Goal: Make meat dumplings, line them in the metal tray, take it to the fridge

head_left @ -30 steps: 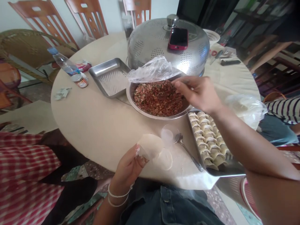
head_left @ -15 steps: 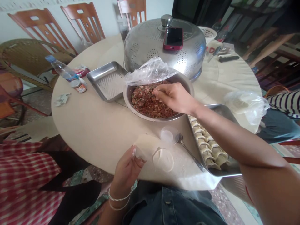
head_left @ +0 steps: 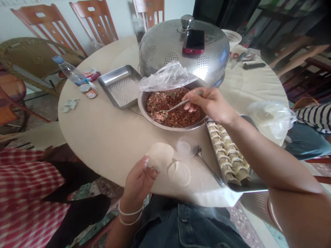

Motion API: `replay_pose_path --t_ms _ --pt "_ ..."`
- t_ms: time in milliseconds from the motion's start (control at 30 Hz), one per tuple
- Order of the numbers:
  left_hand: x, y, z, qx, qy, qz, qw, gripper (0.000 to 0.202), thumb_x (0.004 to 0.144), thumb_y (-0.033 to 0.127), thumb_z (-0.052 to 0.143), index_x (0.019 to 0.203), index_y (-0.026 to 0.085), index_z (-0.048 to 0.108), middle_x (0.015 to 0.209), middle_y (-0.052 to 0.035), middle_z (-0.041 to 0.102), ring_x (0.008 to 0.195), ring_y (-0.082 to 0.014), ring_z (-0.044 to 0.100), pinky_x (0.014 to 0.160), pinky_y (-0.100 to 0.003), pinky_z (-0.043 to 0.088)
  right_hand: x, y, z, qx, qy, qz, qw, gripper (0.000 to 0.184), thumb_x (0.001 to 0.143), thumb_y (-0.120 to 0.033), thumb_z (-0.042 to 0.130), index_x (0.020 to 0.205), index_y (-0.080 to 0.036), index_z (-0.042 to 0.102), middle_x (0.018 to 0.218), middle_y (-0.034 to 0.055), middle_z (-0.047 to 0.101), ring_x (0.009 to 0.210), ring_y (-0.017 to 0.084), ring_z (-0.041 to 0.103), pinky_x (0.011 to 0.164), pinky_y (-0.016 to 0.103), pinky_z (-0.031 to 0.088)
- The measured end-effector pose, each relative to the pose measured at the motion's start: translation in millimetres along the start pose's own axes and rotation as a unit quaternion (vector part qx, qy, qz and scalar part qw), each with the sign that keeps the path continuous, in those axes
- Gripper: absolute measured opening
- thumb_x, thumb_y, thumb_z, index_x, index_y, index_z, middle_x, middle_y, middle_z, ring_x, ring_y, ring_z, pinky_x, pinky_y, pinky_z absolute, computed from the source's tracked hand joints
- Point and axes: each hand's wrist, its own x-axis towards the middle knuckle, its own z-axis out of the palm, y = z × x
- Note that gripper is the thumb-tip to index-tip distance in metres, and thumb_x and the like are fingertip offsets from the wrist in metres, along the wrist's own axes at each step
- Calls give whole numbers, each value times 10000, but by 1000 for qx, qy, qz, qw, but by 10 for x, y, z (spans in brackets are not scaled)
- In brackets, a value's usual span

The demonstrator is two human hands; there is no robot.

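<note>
My right hand (head_left: pixel 207 103) grips the handle of a metal spoon (head_left: pixel 178 105) over a steel bowl (head_left: pixel 141 109) of minced meat filling (head_left: pixel 178 117). Some filling rests in the spoon's tip near the bowl's left side. Low over the table's front edge, my left hand (head_left: pixel 141 181) pinches a round dumpling wrapper (head_left: pixel 160 154) between thumb and fingers. Just right of it lies another wrapper (head_left: pixel 179 173), flat on the table. A small clear plastic cup (head_left: pixel 184 147) and a second spoon (head_left: pixel 210 167) are beside these. Crumpled plastic film (head_left: pixel 168 77) hangs over the bowl's far rim.
Rows of dumplings (head_left: pixel 229 150) fill part of a metal tray at right. A shallow steel tray (head_left: pixel 104 81) sits left of the bowl. Behind stands a large perforated steel cover (head_left: pixel 165 44) with a phone (head_left: pixel 193 41) on top. People sit at both sides.
My right hand has risen and shifted right from the filling, and the spoon with a load of filling now shows. My left hand still holds the wrapper, nearly in place.
</note>
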Motion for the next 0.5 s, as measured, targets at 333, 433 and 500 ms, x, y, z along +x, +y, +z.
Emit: replay_pose_path --t_ms 333,433,500 --pt "41 -27 204 8 51 -5 999 281 932 231 490 959 142 755 931 -82 784 1024 -218 714 946 -305 563 -235 156 -326 26 157 -17 987 223 853 -382 666 821 -164 698 634 12 674 526 88 573 528 241 450" --pt "54 -37 228 0 40 -16 999 298 944 207 455 1014 137 736 889 -81 783 1015 -206 718 913 -279 575 -309 163 -375 6 160 -22 987 213 853 -378 655 821 -172 699 637 20 674 538 108 568 539 276 438" --pt "65 -40 246 -7 38 -18 999 318 950 200 431 1078 128 713 875 -82 783 1029 -213 715 928 -296 573 -337 171 -423 12 166 -14 986 187 850 -355 647 809 -183 708 641 27 680 529 102 556 534 279 426"
